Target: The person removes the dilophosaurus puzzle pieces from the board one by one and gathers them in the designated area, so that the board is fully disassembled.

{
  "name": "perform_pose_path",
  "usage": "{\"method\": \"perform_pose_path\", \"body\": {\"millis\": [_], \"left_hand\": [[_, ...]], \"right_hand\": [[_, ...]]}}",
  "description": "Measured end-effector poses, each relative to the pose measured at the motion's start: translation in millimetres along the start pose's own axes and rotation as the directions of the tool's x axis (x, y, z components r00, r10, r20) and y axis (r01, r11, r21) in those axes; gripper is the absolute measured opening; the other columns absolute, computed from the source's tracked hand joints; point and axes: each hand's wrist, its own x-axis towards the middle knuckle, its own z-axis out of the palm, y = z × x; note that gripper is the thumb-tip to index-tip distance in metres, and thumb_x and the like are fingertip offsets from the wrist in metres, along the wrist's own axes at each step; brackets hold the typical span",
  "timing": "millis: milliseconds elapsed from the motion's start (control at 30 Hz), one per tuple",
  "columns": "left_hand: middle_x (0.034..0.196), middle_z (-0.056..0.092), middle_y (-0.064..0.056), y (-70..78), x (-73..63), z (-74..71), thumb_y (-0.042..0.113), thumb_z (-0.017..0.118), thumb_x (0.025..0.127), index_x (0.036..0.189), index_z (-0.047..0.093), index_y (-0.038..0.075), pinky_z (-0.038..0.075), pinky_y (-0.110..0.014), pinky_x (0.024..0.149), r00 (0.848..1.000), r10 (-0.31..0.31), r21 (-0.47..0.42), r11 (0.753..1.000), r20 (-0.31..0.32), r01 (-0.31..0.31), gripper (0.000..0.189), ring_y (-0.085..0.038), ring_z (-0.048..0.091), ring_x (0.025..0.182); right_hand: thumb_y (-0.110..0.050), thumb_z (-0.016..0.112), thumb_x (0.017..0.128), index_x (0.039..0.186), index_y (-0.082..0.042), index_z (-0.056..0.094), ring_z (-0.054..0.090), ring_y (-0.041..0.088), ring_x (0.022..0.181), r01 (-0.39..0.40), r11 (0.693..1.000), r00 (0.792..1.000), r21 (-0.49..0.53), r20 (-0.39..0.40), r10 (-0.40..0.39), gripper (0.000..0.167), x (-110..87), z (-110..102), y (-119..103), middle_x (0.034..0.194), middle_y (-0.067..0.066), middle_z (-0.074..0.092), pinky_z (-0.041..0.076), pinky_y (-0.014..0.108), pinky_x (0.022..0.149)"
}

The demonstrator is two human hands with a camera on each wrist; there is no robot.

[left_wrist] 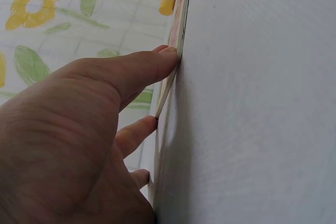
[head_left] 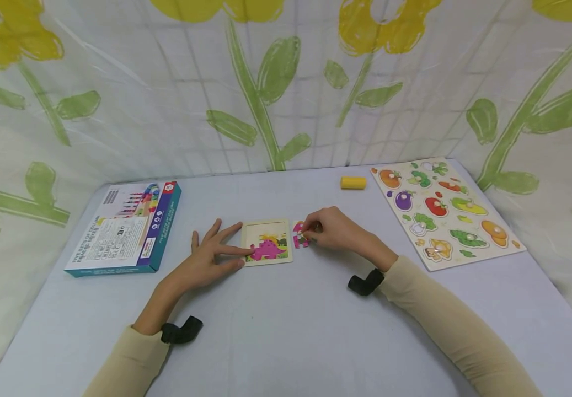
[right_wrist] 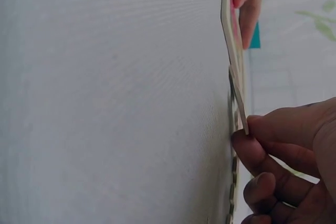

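Note:
A small square wooden puzzle tray (head_left: 267,222) lies mid-table, its lower part filled with pieces picturing a pink dinosaur (head_left: 267,250); bare wood shows in the upper part. My left hand (head_left: 206,266) spreads its fingers at the tray's left side, one fingertip on the pink pieces. In the left wrist view, the thumb (left_wrist: 152,66) touches the tray's edge. Just right of the tray, my right hand (head_left: 334,229) pinches a pink patterned puzzle piece (head_left: 298,238) between thumb and finger. The right wrist view shows that puzzle piece (right_wrist: 239,103) tilted, its far end by the tray.
On the left lies a boxed toy set (head_left: 117,231) with a teal side. A yellow cylinder (head_left: 353,182) rests behind the right hand. To the right is a vegetable peg puzzle board (head_left: 447,212). A flower-printed curtain (head_left: 176,110) hangs behind the table.

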Motion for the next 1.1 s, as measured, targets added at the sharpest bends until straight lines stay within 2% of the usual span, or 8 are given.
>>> {"method": "perform_pose_path", "body": {"millis": [300,633,833,1100], "left_hand": [[0.175,0.032,-0.012,-0.2,-0.6,0.0,0.035,0.075,0.097,0.128,0.079,0.029,-0.021,-0.084,0.116,1.000,0.000,0.005,1.000,-0.001,0.000,0.032,-0.049,-0.005,0.166],[0.175,0.032,-0.011,-0.2,-0.2,-0.4,0.034,0.075,0.097,0.128,0.079,0.029,-0.022,-0.083,0.116,1.000,0.007,-0.008,1.000,0.004,-0.007,0.031,-0.049,-0.007,0.166],[0.175,0.032,-0.011,-0.9,0.3,-0.2,0.034,0.075,0.097,0.128,0.079,0.029,-0.022,-0.083,0.116,1.000,0.009,-0.011,1.000,0.003,-0.009,0.031,-0.048,-0.007,0.166],[0.175,0.032,-0.012,0.4,0.3,-0.5,0.033,0.075,0.097,0.128,0.079,0.028,-0.022,-0.083,0.116,1.000,0.002,-0.010,1.000,0.005,-0.002,0.032,-0.048,-0.007,0.166]], "right_hand": [[-0.017,0.076,0.098,0.106,-0.012,0.081,0.058,0.013,0.079,0.010,1.000,1.000,0.005,0.002,-0.010,0.011,-2.1,-0.9,-1.0,0.092,-0.002,0.077,0.049,0.025,0.070],[-0.025,0.087,0.089,0.108,-0.012,0.079,0.057,0.013,0.077,0.005,1.000,0.999,0.026,0.050,-0.006,0.025,-5.3,-3.9,-1.6,0.088,-0.003,0.071,0.048,0.024,0.070],[-0.027,0.087,0.089,0.110,-0.013,0.079,0.056,0.012,0.077,0.026,1.000,0.998,0.009,0.050,-0.026,0.026,-6.6,-3.9,0.9,0.091,-0.003,0.072,0.047,0.024,0.070],[-0.025,0.087,0.089,0.106,-0.014,0.080,0.056,0.013,0.078,0.010,1.000,0.998,0.022,0.062,-0.011,0.022,-6.7,-3.8,2.9,0.094,-0.001,0.072,0.048,0.024,0.069]]}}
